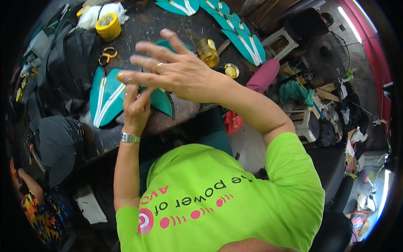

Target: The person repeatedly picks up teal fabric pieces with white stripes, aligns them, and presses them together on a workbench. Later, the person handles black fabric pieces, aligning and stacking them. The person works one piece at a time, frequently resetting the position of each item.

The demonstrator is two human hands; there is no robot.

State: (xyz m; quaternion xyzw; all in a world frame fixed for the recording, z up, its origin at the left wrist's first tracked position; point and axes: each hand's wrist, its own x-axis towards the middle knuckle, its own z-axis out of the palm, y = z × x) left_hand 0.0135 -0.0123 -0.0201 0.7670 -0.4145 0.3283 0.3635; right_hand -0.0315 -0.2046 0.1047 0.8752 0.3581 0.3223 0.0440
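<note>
Hands met over the teal piece [110,97] at the worktop's [142,25] near edge, about nine o'clock from centre. The left hand [135,110], wristwatch showing, had its grip pinched narrow on the piece's inner edge, fingers bunched upward. The right hand [178,69] hovered above it, grip wide, fingers fanned flat, holding nothing that I could see; whether the fingertips brushed the teal, I couldn't tell.

The piece looked like a flat teal panel with pale stripes, thin, light and bendy, so likely to flop if lifted by one corner. My call was that the edge pinch suited it best, with the second hand flat on top to steady it. It looked neither fragile nor slippery.

More teal panels [243,40] lay at one o'clock, well apart. A yellow tape roll [108,26] sat at eleven, orange scissors [108,53] just below it. An amber jar [208,52] stood at twelve, its lid [231,70] beside it.
</note>
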